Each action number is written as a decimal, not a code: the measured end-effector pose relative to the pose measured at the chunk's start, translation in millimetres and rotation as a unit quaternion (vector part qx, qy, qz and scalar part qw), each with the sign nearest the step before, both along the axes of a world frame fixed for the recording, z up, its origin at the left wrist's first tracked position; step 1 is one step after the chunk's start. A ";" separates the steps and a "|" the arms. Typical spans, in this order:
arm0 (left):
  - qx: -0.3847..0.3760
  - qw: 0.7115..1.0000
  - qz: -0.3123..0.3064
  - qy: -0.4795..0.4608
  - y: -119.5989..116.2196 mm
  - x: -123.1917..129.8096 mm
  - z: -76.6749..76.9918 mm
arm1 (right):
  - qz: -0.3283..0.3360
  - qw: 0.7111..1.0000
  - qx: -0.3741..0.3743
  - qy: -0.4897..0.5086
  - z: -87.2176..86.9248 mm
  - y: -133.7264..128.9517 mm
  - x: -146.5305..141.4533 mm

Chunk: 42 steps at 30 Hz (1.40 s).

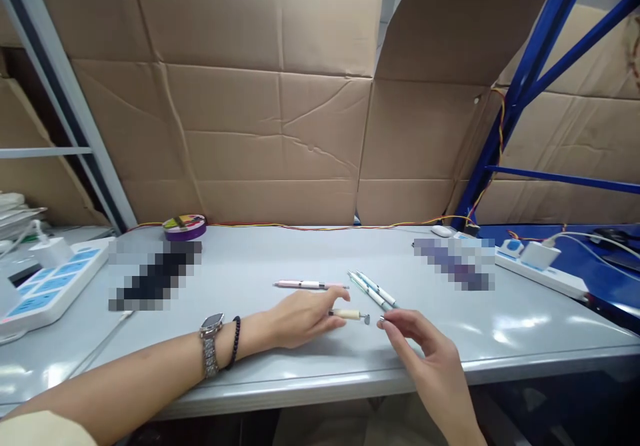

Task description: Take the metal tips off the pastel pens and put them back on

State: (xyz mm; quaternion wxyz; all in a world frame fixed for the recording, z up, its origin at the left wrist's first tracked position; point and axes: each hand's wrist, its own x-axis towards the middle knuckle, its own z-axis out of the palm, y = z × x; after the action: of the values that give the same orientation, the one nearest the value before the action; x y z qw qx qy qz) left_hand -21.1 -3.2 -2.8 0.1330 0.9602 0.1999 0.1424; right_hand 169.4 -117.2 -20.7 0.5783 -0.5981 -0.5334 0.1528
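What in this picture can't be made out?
All in the head view:
- Small silvery piece in the bare right hand: too small and finger-covered to identify.
- Cream cylindrical barrel: the bare left hand obscures its left end, so any grip is unclear.
- Dark patch at left, bluish-purple patch at right: pixelation hides what they are.
- Pale-yellow fabric sleeve: cut off by the bottom-left corner.

Single head-worn view, set at the near edge of the glossy pale-grey desk (240, 256); I see it aimed forward and down. Bare left hand (303, 316) and bare right hand (433, 353) close, low centre; creased brown cardboard wall (265, 119) beyond, filling upper view.
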 end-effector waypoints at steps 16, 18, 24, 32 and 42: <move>0.048 0.998 -0.031 0.030 -2.4 0.1 2.9 | 0.059 0.996 0.061 -0.019 -1.0 14.8 -11.5; 0.042 0.998 -0.031 0.035 -2.8 0.3 3.5 | 0.063 0.996 0.055 -0.022 -2.0 15.2 -9.9; 0.044 0.997 -0.052 0.038 -3.0 0.9 3.7 | 0.097 0.993 0.048 -0.048 -3.3 14.7 -5.4; 0.044 0.996 -0.046 0.060 -4.9 0.7 5.9 | 0.107 0.992 0.044 -0.058 -9.4 16.2 -4.5; 0.059 0.994 -0.067 0.059 -3.6 1.1 2.1 | 0.099 0.982 0.125 -0.102 -11.5 14.7 -7.7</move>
State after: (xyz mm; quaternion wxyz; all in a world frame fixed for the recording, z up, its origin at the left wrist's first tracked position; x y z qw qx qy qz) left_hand -20.1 -6.8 -0.7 0.0733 0.9844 0.1338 0.0876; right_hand 161.7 -102.5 -32.3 0.5729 -0.4783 -0.6608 0.0795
